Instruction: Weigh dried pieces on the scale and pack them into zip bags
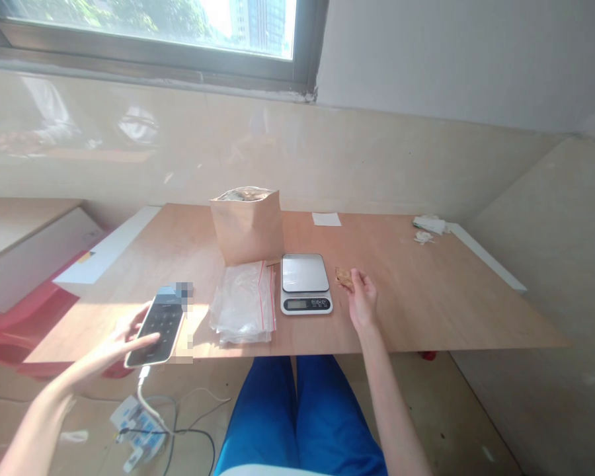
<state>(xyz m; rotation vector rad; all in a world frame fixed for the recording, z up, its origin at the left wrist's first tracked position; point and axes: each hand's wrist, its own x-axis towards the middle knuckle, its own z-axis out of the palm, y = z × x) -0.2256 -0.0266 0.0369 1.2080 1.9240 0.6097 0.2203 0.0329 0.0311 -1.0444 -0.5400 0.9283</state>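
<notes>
**Item 1.** Left hand (102, 354), lower left of the frame: the grip is closed around a black smartphone (159, 325), with the fingers lying across its screen. The screen shows a numeric keypad. A pixelated patch covers the phone's upper end and a strip beside it, and no wording is legible. A white charging cable (146, 393) runs down from the phone towards a white power strip (136, 430) on the floor.

**Item 2.** Right hand (363, 303), centre right: the grip is pinching a small brown flake of food (344, 277) between the fingertips, just right of the scale, above the table.

**Item 3.** Digital kitchen scale (305, 283), silver platform, black base, centre of the table (426, 297). The display and button labels are too small to read.

**Item 4.** Kraft paper bag (246, 228), upright, open at the top, behind the scale to the left; unprinted on the visible face.

**Item 5.** Stack of clear zip bags (242, 304) with red seal lines, beside the scale on its left.

**Item 6.** Blank white paper slip (326, 219), far edge of the table.

**Item 7.** Crumpled white scraps (429, 226), upper right of the table.
</notes>
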